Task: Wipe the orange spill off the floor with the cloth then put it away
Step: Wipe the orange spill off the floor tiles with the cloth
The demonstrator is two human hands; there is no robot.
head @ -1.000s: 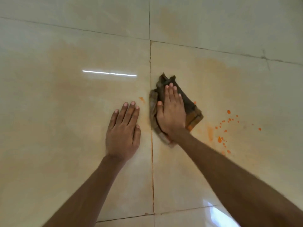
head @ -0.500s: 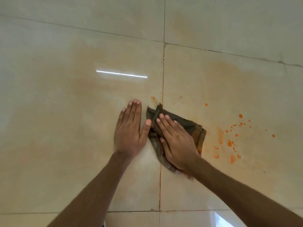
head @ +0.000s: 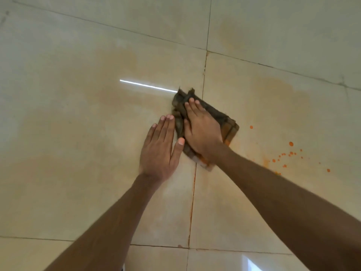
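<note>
Since half a second ago the cloth (head: 218,122) has been pushed up along the grout line. Left hand (head: 160,147), fingers flat and holding nothing, braces on the floor (head: 68,133); right hand (head: 202,130) presses flat on the cloth, not clenched. Orange spill (head: 289,155) remains unwiped, well right.

Head view | looks steeply down, close over tiled floor (head: 78,133) | both forearms enter from bottom edge
</note>
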